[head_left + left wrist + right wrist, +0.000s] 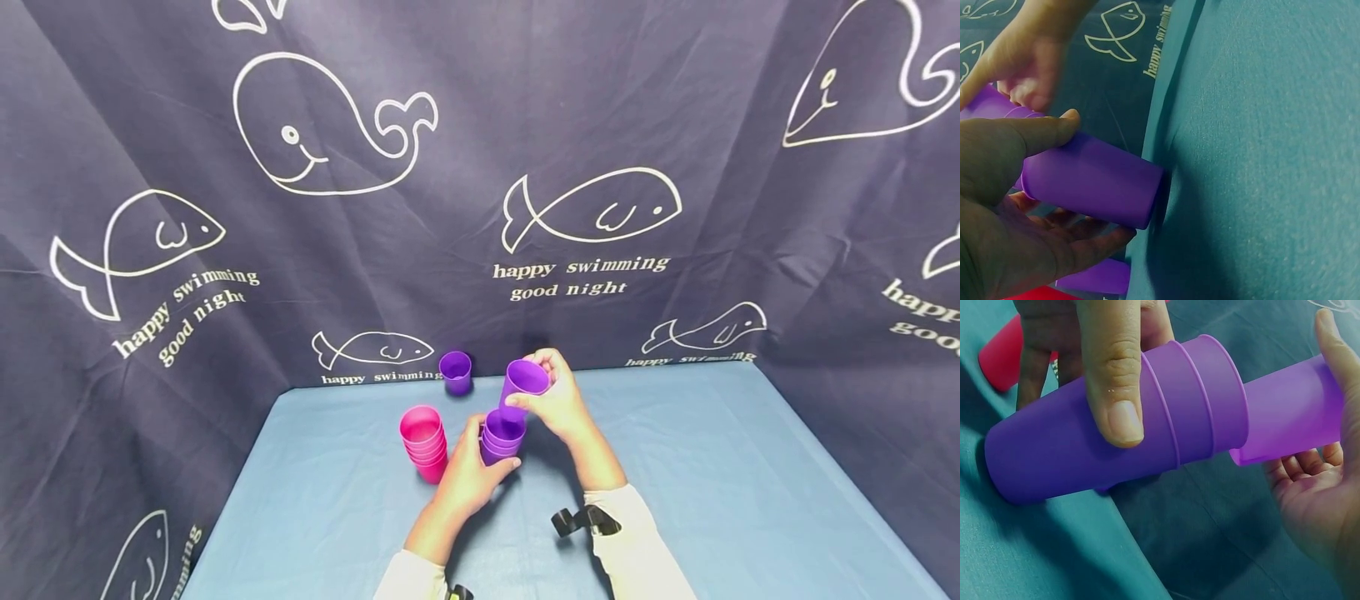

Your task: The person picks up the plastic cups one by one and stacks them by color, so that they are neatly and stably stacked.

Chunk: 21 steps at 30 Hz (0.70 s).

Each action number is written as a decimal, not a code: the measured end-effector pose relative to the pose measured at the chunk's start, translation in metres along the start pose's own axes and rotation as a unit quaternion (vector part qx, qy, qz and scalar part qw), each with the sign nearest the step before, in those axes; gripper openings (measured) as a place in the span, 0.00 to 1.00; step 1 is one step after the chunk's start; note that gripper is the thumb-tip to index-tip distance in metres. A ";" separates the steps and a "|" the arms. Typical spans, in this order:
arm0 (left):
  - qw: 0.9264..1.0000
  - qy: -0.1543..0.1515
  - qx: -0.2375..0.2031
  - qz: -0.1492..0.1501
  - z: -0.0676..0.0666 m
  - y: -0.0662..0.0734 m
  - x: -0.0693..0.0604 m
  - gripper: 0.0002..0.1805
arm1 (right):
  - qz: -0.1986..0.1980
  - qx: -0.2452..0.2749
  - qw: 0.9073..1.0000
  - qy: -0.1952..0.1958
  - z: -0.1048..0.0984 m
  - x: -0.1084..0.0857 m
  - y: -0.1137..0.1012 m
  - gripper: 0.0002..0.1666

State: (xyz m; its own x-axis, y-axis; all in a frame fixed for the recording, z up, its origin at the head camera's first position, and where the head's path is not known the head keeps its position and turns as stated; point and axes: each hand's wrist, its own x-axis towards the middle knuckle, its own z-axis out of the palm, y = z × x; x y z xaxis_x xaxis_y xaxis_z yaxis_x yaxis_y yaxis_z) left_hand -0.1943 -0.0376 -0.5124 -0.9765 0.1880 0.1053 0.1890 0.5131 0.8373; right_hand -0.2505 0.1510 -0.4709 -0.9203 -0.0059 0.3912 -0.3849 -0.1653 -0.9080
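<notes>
My left hand (467,477) grips a stack of purple cups (497,452), thumb on one side and fingers on the other. The stack stands on the table, and three nested rims show in the right wrist view, where its outer cup (1054,450) tapers to the base. Above it, my right hand (564,406) holds a single purple cup (517,392) between thumb and fingers, tilted, with its base at the stack's mouth. Whether that base is inside the top rim or just behind it, I cannot tell. In the left wrist view the stack's lower cup (1097,178) shows.
A stack of pink cups (423,442) stands just left of my left hand. Another purple cup (456,379) stands alone near the table's back edge. The blue cloth-covered table (712,475) meets a dark curtain (465,275) with fish and whale drawings behind and at the sides.
</notes>
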 end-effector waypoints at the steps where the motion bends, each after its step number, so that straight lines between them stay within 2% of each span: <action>1: 1.000 0.000 0.000 -0.001 0.000 0.000 0.000 0.41 | -0.001 0.000 1.000 -0.003 0.000 0.000 0.000 0.44; 10: 1.000 -0.002 0.000 0.003 0.000 -0.002 -0.001 0.40 | -0.004 0.003 1.000 -0.018 0.002 -0.002 0.002 0.43; 21: 1.000 0.000 -0.001 0.010 -0.001 -0.001 0.000 0.41 | -0.011 0.010 0.997 -0.074 0.003 -0.001 0.001 0.44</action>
State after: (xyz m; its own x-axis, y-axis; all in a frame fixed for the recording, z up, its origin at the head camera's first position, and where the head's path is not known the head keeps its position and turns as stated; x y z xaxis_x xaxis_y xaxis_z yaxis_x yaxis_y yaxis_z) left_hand -0.1945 -0.0389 -0.5131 -0.9727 0.1981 0.1209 0.2074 0.5086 0.8357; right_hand -0.2495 0.1478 -0.4721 -0.8904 -0.1480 0.4305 -0.4024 -0.1864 -0.8963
